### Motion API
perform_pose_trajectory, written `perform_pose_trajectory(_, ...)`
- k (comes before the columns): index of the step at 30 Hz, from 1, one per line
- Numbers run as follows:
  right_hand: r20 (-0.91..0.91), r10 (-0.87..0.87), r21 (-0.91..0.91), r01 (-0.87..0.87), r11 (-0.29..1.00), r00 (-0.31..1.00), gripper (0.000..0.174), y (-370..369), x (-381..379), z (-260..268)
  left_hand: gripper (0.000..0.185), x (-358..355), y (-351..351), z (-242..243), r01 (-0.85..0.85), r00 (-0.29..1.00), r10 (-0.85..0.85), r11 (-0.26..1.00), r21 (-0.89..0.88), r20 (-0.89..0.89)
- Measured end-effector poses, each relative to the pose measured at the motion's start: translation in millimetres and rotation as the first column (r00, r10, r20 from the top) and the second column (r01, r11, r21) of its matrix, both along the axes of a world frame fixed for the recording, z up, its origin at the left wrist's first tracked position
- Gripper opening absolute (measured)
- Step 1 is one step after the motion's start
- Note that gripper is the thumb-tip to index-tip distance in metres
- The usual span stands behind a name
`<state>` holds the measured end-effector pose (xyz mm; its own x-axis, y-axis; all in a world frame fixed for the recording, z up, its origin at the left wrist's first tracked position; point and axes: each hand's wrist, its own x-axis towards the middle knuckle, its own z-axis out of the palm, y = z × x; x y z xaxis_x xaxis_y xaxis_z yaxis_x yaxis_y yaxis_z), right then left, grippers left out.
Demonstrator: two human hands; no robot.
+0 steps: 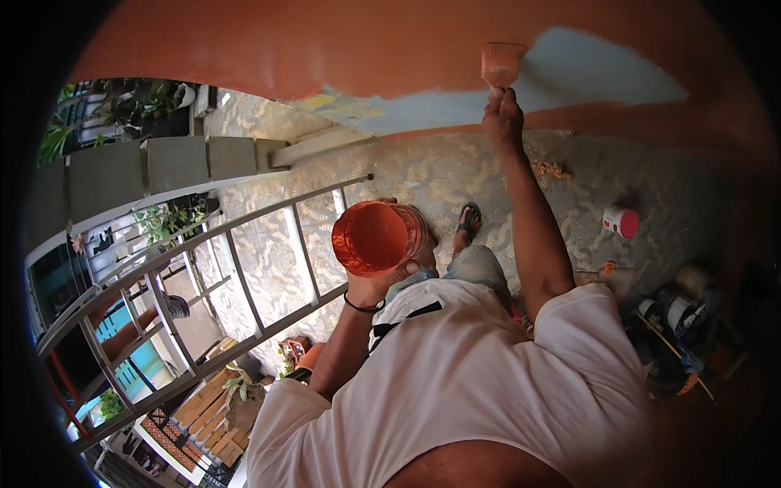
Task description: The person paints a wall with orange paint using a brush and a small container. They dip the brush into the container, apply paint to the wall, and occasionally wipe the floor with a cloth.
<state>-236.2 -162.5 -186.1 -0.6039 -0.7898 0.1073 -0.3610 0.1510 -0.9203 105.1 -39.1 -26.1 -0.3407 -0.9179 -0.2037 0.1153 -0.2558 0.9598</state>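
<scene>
My right hand grips the handle of a flat paintbrush, whose orange-coated bristles rest against the wall at the left edge of a pale grey-blue patch. Orange paint covers the wall around that patch, and some yellow shows at the patch's left end. Lower left, my left hand holds a round container of orange paint from below and the side, its mouth facing the camera. The container's wall is smeared with paint, and part of the left hand is hidden behind it.
An aluminium ladder stands at my left, with another person's leg and shoe beyond its rungs. A small paint pot sits on the patterned floor to the right. Several cans and a stick lie in shadow at lower right.
</scene>
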Motion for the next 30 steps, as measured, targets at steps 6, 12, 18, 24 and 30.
perform_pose_trajectory(6, 0.685, -0.055, 0.376, -0.288, 0.881, 0.726, 0.033, 49.4, 16.0, 32.5, 0.1, 6.8, 13.3, -9.6, 0.005, 0.999, -0.012, 0.993, 0.121, 0.053)
perform_pose_trajectory(12, 0.816, -0.115, 0.211, -0.106, 0.972, 0.567, 0.026, 6.0, -16.4, 102.0, 0.081, -18.2, 13.6, 7.6, 0.052, 0.998, -0.047, 0.977, 0.207, -0.029)
perform_pose_trajectory(18, 0.814, 0.013, 0.048, -0.089, 0.995, 0.581, 0.023, 20.1, -12.1, 194.8, 0.083, -20.1, 21.5, -0.5, 0.033, 0.999, -0.034, 0.996, 0.087, 0.005)
perform_pose_trajectory(24, 0.716, 0.183, -0.144, -0.115, 0.983, 0.673, 0.03, 50.9, -19.3, 267.6, 0.074, -27.4, 15.6, 3.1, 0.026, 1.0, -0.027, 0.992, 0.12, 0.007)
perform_pose_trajectory(30, 0.911, 0.042, 0.013, -0.13, 0.991, 0.41, 0.028, 78.6, -6.4, 194.1, 0.079, -33.2, 17.1, 8.7, -0.02, 0.999, 0.023, 0.994, 0.109, -0.029)
